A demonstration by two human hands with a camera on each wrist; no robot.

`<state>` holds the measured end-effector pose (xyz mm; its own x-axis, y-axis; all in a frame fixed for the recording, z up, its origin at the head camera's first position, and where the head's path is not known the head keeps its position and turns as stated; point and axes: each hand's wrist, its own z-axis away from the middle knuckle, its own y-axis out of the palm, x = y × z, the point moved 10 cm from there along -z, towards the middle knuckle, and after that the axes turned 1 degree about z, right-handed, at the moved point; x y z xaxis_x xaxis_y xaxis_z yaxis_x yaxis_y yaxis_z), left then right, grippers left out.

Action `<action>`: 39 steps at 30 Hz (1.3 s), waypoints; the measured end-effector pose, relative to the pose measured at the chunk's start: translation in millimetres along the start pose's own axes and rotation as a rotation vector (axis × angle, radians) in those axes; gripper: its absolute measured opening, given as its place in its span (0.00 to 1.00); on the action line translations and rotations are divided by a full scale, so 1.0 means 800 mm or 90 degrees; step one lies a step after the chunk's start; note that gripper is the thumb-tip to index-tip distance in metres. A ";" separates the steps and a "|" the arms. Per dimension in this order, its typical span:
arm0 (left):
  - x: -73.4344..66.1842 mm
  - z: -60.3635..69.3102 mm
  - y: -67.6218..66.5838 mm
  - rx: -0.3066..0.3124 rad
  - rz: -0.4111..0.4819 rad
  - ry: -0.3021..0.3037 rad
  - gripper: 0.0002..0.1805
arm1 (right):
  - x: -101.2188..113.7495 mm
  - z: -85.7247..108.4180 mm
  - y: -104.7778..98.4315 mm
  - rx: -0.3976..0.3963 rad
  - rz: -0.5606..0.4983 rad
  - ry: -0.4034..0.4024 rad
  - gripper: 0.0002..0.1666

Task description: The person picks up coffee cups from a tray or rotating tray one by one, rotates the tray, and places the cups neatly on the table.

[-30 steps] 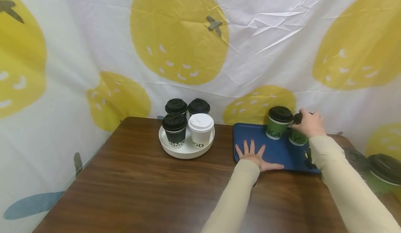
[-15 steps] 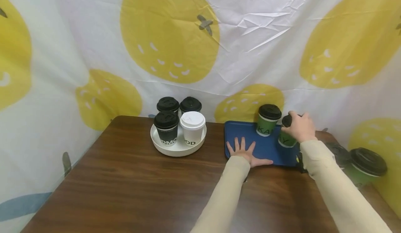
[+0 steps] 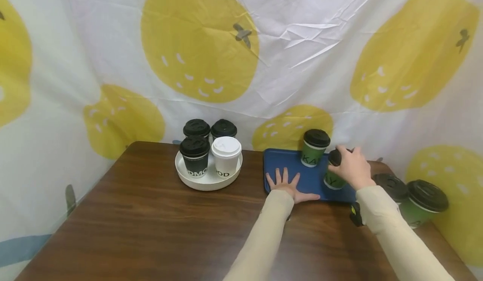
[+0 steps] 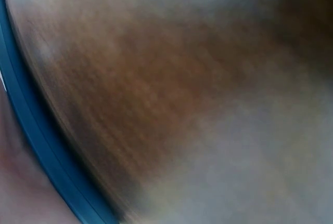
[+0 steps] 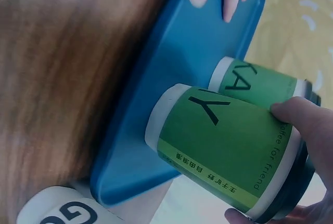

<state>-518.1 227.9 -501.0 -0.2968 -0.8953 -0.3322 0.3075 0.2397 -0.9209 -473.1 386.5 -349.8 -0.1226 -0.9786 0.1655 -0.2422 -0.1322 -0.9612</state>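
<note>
My right hand (image 3: 352, 167) grips a green paper cup (image 5: 223, 151) with a black lid, thumb and fingers round its top near the lid. The cup's base is at the blue tray (image 3: 281, 159); whether it touches the tray I cannot tell. Behind it on the tray stands another green paper cup (image 3: 313, 155), also black-lidded. With fingers spread wide, my left hand (image 3: 288, 187) lies at the tray's front left part and holds nothing. The left wrist view is mostly blurred, showing the tray's edge (image 4: 31, 125) beside some skin.
Left of the blue tray, a round white tray (image 3: 205, 186) carries several lidded cups, one a white cup (image 3: 226, 159). By my right forearm are a green cup (image 3: 420, 214) and another cup's black lid (image 3: 392, 186). A patterned cloth (image 3: 211, 63) hangs behind the table (image 3: 162, 230).
My right hand and the gripped cup have shifted nearer to the tray's front edge, away from the other green cup. My left hand stays spread on the tray. The head view has turned right.
</note>
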 end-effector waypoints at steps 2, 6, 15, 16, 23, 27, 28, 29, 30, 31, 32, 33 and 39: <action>0.002 0.000 -0.001 0.002 -0.002 0.001 0.59 | 0.004 0.005 0.000 -0.006 0.001 -0.007 0.47; 0.005 0.000 -0.003 -0.001 0.003 0.001 0.58 | 0.012 0.015 -0.001 -0.014 0.000 -0.018 0.46; 0.009 -0.001 -0.002 0.000 0.000 -0.001 0.59 | 0.022 0.034 -0.001 -0.032 0.002 -0.049 0.45; 0.009 -0.002 -0.001 0.000 -0.001 -0.001 0.59 | 0.022 0.036 0.000 -0.034 -0.002 -0.049 0.45; 0.010 -0.001 0.001 0.000 0.002 -0.001 0.59 | 0.025 0.042 -0.001 -0.045 -0.028 -0.053 0.44; 0.008 0.000 0.001 0.003 0.001 0.001 0.59 | 0.024 0.044 0.000 -0.040 -0.056 -0.050 0.43; 0.008 0.000 0.001 0.001 0.002 0.001 0.59 | 0.023 0.044 0.000 -0.038 -0.065 -0.048 0.43; 0.007 0.000 0.001 0.001 0.000 0.002 0.59 | 0.022 0.044 0.001 -0.036 -0.073 -0.047 0.43; 0.006 0.000 0.000 -0.001 0.000 0.003 0.59 | 0.021 0.044 0.001 -0.035 -0.080 -0.045 0.44; 0.005 0.000 0.000 -0.002 0.001 0.004 0.58 | 0.019 0.044 0.000 -0.034 -0.086 -0.044 0.44; 0.004 -0.001 0.000 -0.002 0.000 0.005 0.58 | 0.018 0.044 0.000 -0.035 -0.091 -0.044 0.44; 0.003 -0.001 -0.001 -0.005 0.001 0.005 0.58 | 0.017 0.044 -0.001 -0.037 -0.094 -0.044 0.44; -0.002 0.001 -0.002 -0.006 0.002 0.004 0.59 | 0.015 0.051 -0.011 -0.073 -0.096 -0.051 0.44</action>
<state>-517.4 228.5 -498.9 -0.3017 -0.8921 -0.3365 0.3003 0.2460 -0.9216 -432.9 369.1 -348.2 -0.0009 -0.9591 0.2832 -0.3600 -0.2638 -0.8949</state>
